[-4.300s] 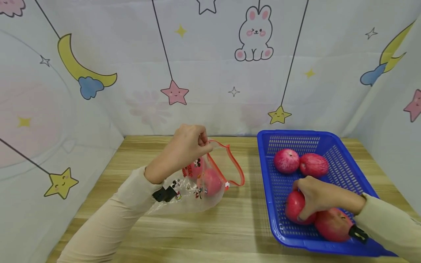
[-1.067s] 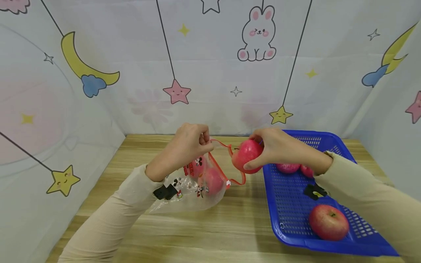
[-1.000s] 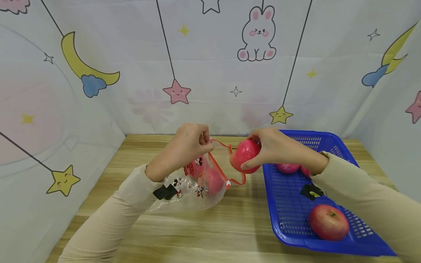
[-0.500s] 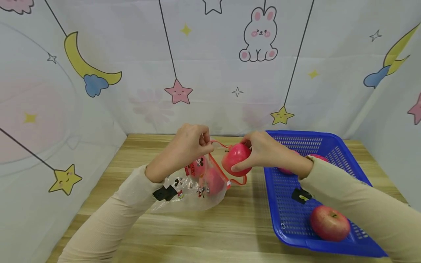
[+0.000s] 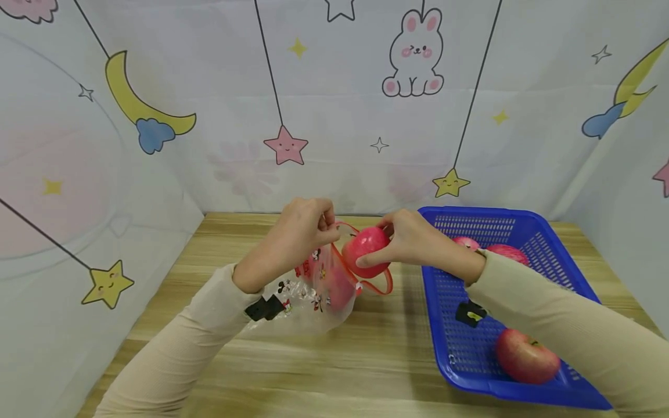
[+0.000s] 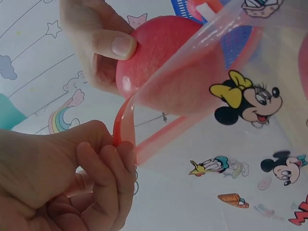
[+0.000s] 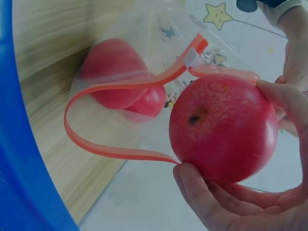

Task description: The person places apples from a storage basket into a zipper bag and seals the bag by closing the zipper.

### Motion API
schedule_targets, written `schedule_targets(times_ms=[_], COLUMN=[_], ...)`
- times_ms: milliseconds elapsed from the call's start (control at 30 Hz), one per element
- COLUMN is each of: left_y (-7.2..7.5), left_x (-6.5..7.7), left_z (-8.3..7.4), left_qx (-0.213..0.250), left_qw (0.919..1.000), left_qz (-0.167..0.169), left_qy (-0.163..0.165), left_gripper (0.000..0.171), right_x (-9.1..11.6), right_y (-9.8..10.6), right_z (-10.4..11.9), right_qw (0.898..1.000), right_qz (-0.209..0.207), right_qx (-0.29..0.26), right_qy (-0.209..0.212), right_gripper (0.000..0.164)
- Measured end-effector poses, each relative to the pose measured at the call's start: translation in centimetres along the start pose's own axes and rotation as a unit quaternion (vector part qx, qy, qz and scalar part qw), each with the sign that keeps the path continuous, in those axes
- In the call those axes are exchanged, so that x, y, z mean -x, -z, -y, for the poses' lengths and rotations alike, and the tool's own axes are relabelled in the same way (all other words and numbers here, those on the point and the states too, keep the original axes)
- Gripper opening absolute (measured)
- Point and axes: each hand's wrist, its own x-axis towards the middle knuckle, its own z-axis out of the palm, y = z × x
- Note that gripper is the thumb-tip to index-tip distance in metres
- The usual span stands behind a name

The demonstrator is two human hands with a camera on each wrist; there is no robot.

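Note:
A clear zip bag [image 5: 308,307] with cartoon prints and a red zip rim lies on the table, its mouth turned to the right. My left hand [image 5: 305,229] pinches the rim at the upper edge. Through the film, two apples [image 7: 115,72] show inside in the right wrist view. My right hand [image 5: 413,238] grips a red apple [image 5: 368,249] by its sides, right at the bag's mouth. In the left wrist view part of this apple [image 6: 159,53] sits behind the film.
A blue plastic basket [image 5: 436,325] stands to the right on the wooden table [image 5: 313,371]. It holds a red apple [image 5: 525,357] near the front and two more at the back, partly behind the right arm. A printed white curtain [image 5: 345,104] encloses the back and sides.
The right hand took an apple from the basket and carried it left to the bag's mouth, moving further left over the last second. The left hand stays at the rim.

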Motion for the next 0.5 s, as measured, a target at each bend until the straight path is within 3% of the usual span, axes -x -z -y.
schedule_targets(times_ms=[500], left_y=[0.74], left_x=[0.22], left_z=[-0.87], left_qx=[-0.023], left_qw=[0.9996], left_qz=[-0.018], left_qy=[-0.005], left_gripper=[0.015], right_x=[0.04], right_y=[-0.30], right_z=[0.76], right_qw=[0.999], right_qz=[-0.012], right_qx=[-0.047], right_qy=[-0.020], right_gripper=[0.060])
